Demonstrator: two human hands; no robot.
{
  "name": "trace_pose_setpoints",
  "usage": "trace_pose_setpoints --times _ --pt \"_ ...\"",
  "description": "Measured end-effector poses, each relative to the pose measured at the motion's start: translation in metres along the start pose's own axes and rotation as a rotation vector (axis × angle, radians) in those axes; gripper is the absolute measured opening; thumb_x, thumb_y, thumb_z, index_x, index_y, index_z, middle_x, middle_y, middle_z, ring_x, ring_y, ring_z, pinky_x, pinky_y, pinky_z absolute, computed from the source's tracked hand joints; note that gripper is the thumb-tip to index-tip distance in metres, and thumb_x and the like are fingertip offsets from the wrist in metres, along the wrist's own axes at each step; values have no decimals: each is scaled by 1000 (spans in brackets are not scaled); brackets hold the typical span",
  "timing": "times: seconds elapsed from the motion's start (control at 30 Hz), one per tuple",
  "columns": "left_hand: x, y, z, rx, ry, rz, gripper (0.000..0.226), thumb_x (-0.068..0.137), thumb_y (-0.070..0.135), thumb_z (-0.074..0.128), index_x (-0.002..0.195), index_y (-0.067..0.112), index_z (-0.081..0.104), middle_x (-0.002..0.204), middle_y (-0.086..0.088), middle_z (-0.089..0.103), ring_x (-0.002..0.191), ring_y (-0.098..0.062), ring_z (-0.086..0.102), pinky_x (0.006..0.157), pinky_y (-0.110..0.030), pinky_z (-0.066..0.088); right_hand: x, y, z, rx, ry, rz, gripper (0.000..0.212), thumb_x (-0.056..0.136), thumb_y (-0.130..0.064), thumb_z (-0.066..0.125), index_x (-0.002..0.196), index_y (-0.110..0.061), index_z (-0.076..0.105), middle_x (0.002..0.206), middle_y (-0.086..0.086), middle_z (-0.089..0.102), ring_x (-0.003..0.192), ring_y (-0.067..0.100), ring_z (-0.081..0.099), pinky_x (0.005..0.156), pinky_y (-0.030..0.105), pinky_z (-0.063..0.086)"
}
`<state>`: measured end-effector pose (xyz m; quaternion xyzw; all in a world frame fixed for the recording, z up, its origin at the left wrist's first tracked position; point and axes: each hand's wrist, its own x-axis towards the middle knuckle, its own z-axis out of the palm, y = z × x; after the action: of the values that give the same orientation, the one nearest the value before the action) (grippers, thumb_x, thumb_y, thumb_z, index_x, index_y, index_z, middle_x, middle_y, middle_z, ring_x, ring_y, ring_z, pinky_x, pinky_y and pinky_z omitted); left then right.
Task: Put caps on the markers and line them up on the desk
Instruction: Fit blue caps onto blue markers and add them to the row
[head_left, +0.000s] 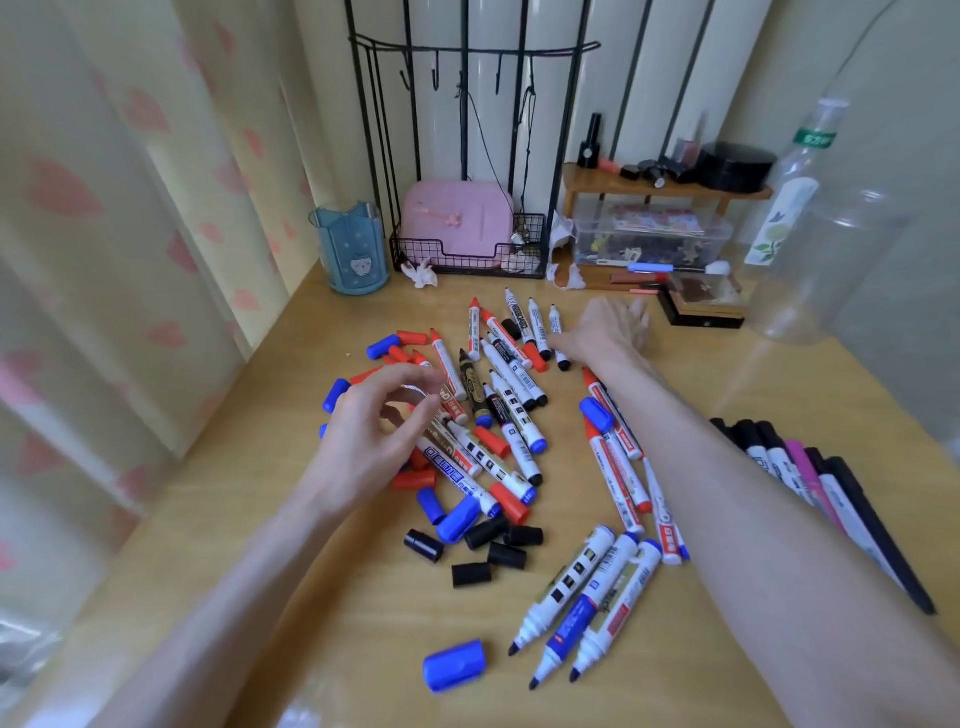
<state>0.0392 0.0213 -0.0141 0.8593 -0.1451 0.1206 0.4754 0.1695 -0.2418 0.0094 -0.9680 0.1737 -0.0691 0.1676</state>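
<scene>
Match colours before you press anything. The markers (511, 415) lie uncapped in a heap at the centre of the frame. The loose black caps (491, 551) sit just below it, and a blue cap (454, 665) lies alone at the lower centre. Pick one marker by its barrel, well behind the tip, choose a cap of the tip's colour and push it on straight until it seats. Then lay it beside the capped row (810, 473) at the right edge, ends level.

Your left hand (374, 441) hovers over the left side of the heap, wrist low and fingers curled, with thumb and forefinger nearly meeting. I can't tell whether they pinch anything.

Your right hand (608, 330) reaches far up the counter (311, 597) to the markers at the upper centre. Its fingers look straight and loose, and it holds nothing I can see. That forearm crosses over several markers, so lift it clear rather than drag it back.
</scene>
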Motion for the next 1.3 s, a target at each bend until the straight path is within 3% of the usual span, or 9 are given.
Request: trace_pose_setpoints --times 0.13,0.23,0.4,0.6,0.77,0.83,0.97,1.17,1.3 --pt "20 16 10 60 29 15 13 102 20 66 112 25 72 101 16 74 95 -4 69 75 -13 48 -9 8 -10 144 39 -13 46 77 -59 80 72 -14 74 106 8 72 138 37 40 114 46 35" --pt "59 27 35 161 -14 13 19 100 22 66 118 23 71 101 12 74 94 -3 67 80 -21 51 -27 20 -27 219 54 -59 36 81 -56 78 73 -20 80 94 -1 72 130 34 45 108 42 40" --pt "127 28 77 355 -146 -90 31 100 25 66 130 17 68 123 -2 72 113 -24 66 94 -38 55 -58 44 -57 249 64 -106 24 87 -48 75 87 -25 80 90 -6 63 125 29 43 98 36 37" --pt "173 5 103 717 -174 -186 40 94 52 69 121 22 74 133 -13 65 131 -38 49 107 -45 42 -74 70 -57 188 76 -170 23 86 -51 76 88 -29 79 100 -1 55 119 25 43 95 33 35" --pt "180 5 106 774 -164 -157 37 91 53 73 114 24 77 134 -13 64 135 -38 43 112 -48 34 -78 76 -48 179 87 -206 23 85 -51 77 89 -28 79 98 -7 49 111 21 41 93 31 33" --pt "177 6 104 692 -134 -133 33 85 53 77 101 25 76 121 -8 71 123 -35 56 109 -48 43 -81 77 -47 198 84 -211 22 85 -50 76 90 -29 78 100 -7 51 108 18 39 91 30 31" --pt "153 23 87 386 -34 -134 32 77 43 83 97 20 75 98 0 77 83 -19 73 81 -40 63 -90 82 -50 244 118 -239 21 87 -49 76 91 -29 77 104 -7 58 109 17 41 89 28 27" --pt "82 48 57 -242 -111 -305 26 90 9 77 111 17 64 89 -5 78 72 -21 75 68 -37 60 -117 87 -64 407 183 -278 22 88 -44 77 89 -22 76 81 -22 62 96 13 65 94 37 49" --pt "33 54 44 -366 -141 -280 26 99 7 66 120 23 66 79 -4 64 67 -21 51 61 -35 44 -142 93 -68 482 101 -271 18 90 -41 76 93 -24 73 84 -12 75 82 4 70 76 31 58"
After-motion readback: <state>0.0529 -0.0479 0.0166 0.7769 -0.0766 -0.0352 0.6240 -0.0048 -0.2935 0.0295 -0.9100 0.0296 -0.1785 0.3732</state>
